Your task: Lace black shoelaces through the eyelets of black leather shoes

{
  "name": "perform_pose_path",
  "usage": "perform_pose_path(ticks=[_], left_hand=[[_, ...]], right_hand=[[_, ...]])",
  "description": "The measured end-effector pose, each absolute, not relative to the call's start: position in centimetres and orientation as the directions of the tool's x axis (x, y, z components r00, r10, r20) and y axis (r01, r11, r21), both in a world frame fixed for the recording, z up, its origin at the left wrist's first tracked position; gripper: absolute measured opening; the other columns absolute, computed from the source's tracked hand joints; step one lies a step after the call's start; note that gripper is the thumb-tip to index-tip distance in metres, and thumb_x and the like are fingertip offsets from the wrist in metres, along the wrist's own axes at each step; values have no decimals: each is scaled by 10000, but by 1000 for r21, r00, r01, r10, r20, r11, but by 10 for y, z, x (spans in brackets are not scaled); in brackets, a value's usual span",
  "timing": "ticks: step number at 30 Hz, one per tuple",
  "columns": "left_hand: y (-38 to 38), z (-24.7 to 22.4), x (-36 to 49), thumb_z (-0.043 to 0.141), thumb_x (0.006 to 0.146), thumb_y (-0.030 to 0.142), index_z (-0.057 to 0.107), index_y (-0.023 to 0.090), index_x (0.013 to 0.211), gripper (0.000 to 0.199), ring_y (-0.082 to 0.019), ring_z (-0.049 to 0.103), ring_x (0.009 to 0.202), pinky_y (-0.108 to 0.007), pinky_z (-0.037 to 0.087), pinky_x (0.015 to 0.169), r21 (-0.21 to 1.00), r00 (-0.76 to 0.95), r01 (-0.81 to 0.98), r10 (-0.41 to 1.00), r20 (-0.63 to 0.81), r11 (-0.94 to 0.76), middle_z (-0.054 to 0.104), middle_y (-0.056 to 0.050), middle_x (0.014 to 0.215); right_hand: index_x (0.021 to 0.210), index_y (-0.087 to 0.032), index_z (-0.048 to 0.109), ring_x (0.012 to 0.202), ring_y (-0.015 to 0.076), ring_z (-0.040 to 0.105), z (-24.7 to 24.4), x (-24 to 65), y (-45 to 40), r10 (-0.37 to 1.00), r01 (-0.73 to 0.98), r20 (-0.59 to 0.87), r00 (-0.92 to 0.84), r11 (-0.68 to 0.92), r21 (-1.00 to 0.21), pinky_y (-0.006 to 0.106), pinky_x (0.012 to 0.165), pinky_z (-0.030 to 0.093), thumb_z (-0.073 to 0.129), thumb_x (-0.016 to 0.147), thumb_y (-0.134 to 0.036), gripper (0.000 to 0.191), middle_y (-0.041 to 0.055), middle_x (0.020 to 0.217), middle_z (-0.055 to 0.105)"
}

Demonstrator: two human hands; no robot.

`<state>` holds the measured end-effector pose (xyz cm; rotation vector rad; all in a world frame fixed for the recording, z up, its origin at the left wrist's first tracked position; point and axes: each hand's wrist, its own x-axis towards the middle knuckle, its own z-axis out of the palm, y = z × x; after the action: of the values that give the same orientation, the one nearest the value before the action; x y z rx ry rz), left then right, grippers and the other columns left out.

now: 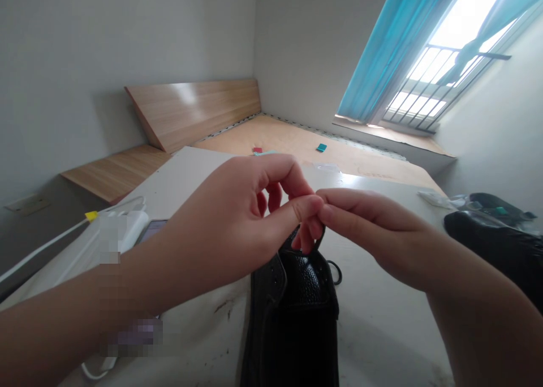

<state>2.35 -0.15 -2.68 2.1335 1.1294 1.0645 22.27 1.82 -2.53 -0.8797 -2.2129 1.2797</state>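
Just over the black shoe (292, 319), my left hand (244, 223) and right hand (382, 228) meet, each with its thumb and forefinger pinched together. A dark strand, apparently the black lace (321, 240), shows beneath the touching fingertips, so I judge both pinches are on it, though the tips hide the exact grip. Something so thin suits a fingertip hold rather than a full fist. My left hand's other fingers curl loosely below, over the front of the shoe, blocking my view of its toe.

The shoe stands on the white desk (377, 319) with its opening towards me, which probably keeps the tongue (303, 279) and eyelets within easy reach. A lace loop (337, 272) pokes out at its right side.

Past my left forearm, a phone (153, 228) is partly covered, just beside a white plastic block (134, 228) and a white cable (46, 248). To the right, well apart from the shoe, lies a shiny black item (487, 234); I cannot tell what it is. Beyond my hands are a clear plastic piece (327, 167), a red piece (257, 150) and a teal piece (321, 147), none of them crowding the shoe.
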Motion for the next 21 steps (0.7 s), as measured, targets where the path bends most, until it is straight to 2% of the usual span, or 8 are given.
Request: perform_pose_path(ticks=[3,5,8,11,13,15,19,21], left_hand=[[-9,-23,25,591,935,317,621,235,729,224,-117,658,623,-254,489,590,779,348,364,850,396,-511,719,80,649],[-12,-21,25,561,951,355,616,250,769,218,-120,668,658,-251,493,596,783,318,343,848,423,-519,725,84,698],[-10,-24,24,440,988,342,625,284,967,195,-152,671,810,-269,499,656,735,353,425,844,404,-529,728,60,870],[-1,-35,24,416,966,310,598,257,1144,260,-218,638,978,-351,495,803,599,490,619,846,211,-508,709,-10,1059],[5,-43,24,423,942,231,616,232,1143,279,-241,595,1092,-404,455,935,507,580,674,810,87,-537,681,-40,1154],[7,-49,24,421,939,223,610,230,1182,308,-244,569,1149,-420,427,997,472,622,684,783,21,-556,656,-49,1217],[1,-53,23,504,923,434,517,256,1362,474,-276,499,1282,-436,399,1063,463,640,696,767,-52,-549,543,-60,1425],[-1,-54,23,520,901,521,446,235,1443,617,-300,411,1375,-459,348,1117,455,638,709,765,-89,-539,437,-81,1530]], right_hand=[[816,-193,569,873,137,628,-25,223,18,566,62,48,-823,173,-983,294,858,486,431,1035,-353,304,0,791,596],[768,-202,506,676,114,603,-22,224,16,519,-37,67,-852,67,-997,275,723,509,422,1031,-400,340,-41,655,474],[738,-214,475,516,89,412,-17,224,14,658,83,158,-736,320,-944,229,503,382,425,1019,-435,361,-54,620,366],[756,-216,494,583,124,415,-15,230,18,769,583,321,-553,632,-510,268,515,304,428,1005,-359,294,-19,647,458],[806,-217,536,603,152,459,-19,239,24,819,796,294,-492,560,-228,293,539,292,411,981,-330,242,11,674,542],[829,-214,573,603,172,504,-24,251,31,898,887,124,-422,438,-149,299,541,307,405,963,-332,245,40,703,612],[820,-220,584,551,151,506,-25,271,39,794,872,-410,-448,286,-398,277,527,389,405,982,-421,314,3,597,580],[785,-220,570,544,127,460,-17,272,37,685,746,-441,-580,228,-626,258,523,405,413,987,-493,374,-17,594,508]])
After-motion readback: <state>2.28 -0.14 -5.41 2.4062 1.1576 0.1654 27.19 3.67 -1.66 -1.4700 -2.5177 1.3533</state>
